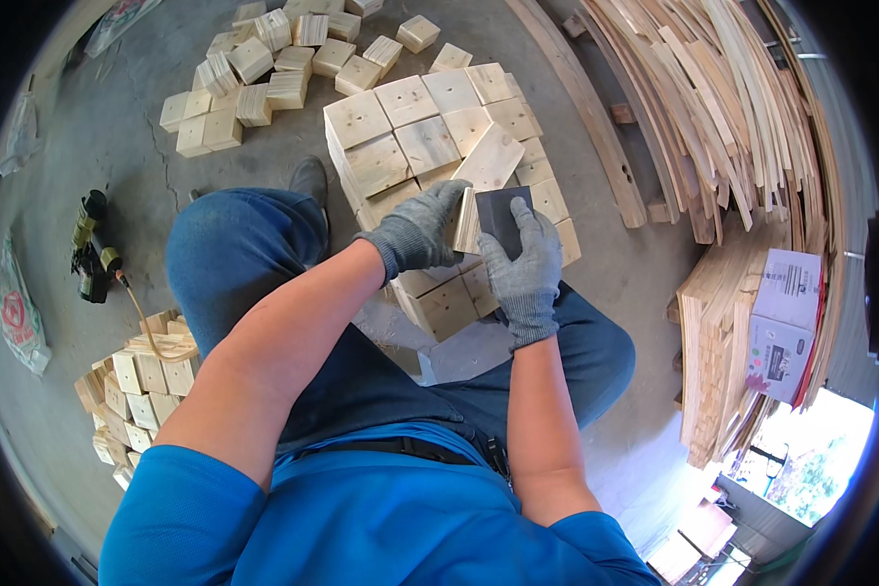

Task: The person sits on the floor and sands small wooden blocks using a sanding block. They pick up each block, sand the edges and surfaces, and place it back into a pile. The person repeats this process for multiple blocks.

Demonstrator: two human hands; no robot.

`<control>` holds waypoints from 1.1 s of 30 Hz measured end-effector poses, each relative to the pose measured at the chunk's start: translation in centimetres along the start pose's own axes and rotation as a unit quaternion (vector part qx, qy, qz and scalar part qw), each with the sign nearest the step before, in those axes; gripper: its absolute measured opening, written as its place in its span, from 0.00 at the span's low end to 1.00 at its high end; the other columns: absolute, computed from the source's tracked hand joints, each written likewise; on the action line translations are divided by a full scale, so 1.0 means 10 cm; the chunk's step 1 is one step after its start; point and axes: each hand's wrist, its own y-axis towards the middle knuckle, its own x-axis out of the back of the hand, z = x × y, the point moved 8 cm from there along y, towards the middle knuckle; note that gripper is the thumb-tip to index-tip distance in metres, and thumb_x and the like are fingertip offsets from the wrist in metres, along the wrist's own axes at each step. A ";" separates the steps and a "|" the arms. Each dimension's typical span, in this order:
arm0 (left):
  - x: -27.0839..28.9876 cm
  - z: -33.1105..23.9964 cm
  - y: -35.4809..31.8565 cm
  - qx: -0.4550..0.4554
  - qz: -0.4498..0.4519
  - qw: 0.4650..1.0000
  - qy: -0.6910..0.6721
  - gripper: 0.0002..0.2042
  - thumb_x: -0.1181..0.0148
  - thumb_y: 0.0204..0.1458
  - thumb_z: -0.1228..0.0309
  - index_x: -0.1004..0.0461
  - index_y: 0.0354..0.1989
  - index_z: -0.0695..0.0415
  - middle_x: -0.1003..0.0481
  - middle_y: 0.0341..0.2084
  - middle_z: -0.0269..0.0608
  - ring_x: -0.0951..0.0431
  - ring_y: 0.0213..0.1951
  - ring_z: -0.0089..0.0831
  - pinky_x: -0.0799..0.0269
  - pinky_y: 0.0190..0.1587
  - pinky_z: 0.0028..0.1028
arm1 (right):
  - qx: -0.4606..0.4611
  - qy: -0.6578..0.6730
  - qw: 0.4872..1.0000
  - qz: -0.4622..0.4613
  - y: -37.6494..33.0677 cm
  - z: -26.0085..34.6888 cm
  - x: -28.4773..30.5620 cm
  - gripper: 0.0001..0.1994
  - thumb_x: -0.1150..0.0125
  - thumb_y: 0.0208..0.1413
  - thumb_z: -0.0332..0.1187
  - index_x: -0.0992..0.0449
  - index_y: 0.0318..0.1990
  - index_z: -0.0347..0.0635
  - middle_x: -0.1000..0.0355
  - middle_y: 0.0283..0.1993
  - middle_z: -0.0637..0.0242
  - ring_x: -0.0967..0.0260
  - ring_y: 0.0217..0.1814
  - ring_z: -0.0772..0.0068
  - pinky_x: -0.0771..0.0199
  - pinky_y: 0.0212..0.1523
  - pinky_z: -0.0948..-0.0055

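Our left grip [422, 227] closes round a wooden block [467, 225] above stacked blocks [425, 144]; our right grip [522, 249] clasps a dark pad [495, 209] against it. Flat, even pressure should suit.

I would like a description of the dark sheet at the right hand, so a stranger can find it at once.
At the picture's upper middle stands the big stack of pale wooden blocks. Over its right half, the gloved right hand lies on the dark sheet, next to the gloved left hand. Its flat, nearly black face sets it apart from the pale wood around it.
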 end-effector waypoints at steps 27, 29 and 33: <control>-0.06 0.03 0.04 0.026 -0.006 1.000 0.005 0.53 0.17 0.39 0.57 0.41 0.75 0.55 0.32 0.67 0.57 0.26 0.67 0.56 0.28 0.70 0.42 | -0.029 0.068 0.997 -0.025 0.33 -0.22 -0.11 0.33 0.19 0.53 0.42 0.22 0.66 0.40 0.24 0.61 0.43 0.25 0.62 0.42 0.24 0.65 0.50; -0.03 0.02 0.03 0.022 -0.004 1.000 0.008 0.52 0.18 0.40 0.58 0.41 0.75 0.54 0.32 0.68 0.56 0.26 0.67 0.56 0.28 0.70 0.42 | -0.033 0.077 0.996 -0.016 0.32 -0.20 -0.10 0.33 0.19 0.54 0.41 0.22 0.66 0.38 0.24 0.61 0.43 0.26 0.63 0.42 0.24 0.66 0.50; -0.02 -0.01 0.04 0.018 0.005 1.000 0.007 0.51 0.18 0.41 0.58 0.41 0.75 0.52 0.32 0.67 0.56 0.26 0.66 0.55 0.27 0.69 0.42 | -0.040 0.078 0.996 -0.013 0.26 -0.24 -0.09 0.34 0.19 0.54 0.41 0.23 0.67 0.36 0.25 0.62 0.43 0.27 0.65 0.43 0.26 0.68 0.51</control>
